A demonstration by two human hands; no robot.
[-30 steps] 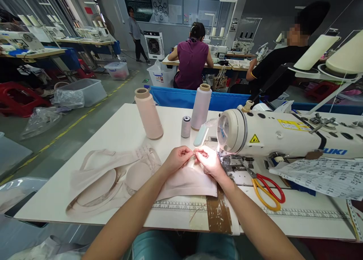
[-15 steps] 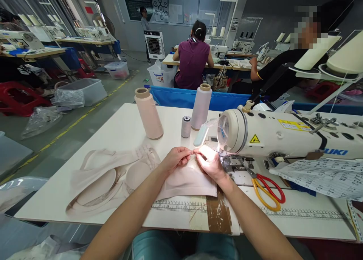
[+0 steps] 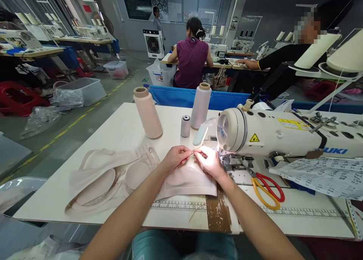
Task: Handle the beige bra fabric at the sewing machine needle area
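Note:
My left hand [image 3: 176, 158] and my right hand [image 3: 209, 162] meet fingertip to fingertip just left of the sewing machine's needle area. Both are closed in a pinch. What lies between the fingertips is too small to make out; it may be part of the pale pink fabric piece [image 3: 190, 182] spread below them. Lamp light falls brightly on my right hand. At the left, a pale pink bra [image 3: 96, 186] with moulded cups lies on the white table [image 3: 116, 127], partly behind my left forearm.
The white sewing machine [image 3: 272, 129] stands at the right. Scissors with red and yellow handles [image 3: 266, 190] lie before it, beside a printed sheet [image 3: 320, 175]. A peach thread cone [image 3: 148, 114], a lilac cone [image 3: 200, 107] and a small spool [image 3: 185, 126] stand behind my hands. Co-workers sit beyond.
My hands hold nearly the same pinch, with very slight finger movement. In the background, the co-worker in black has lowered an arm to the table, and the standing person has shifted right.

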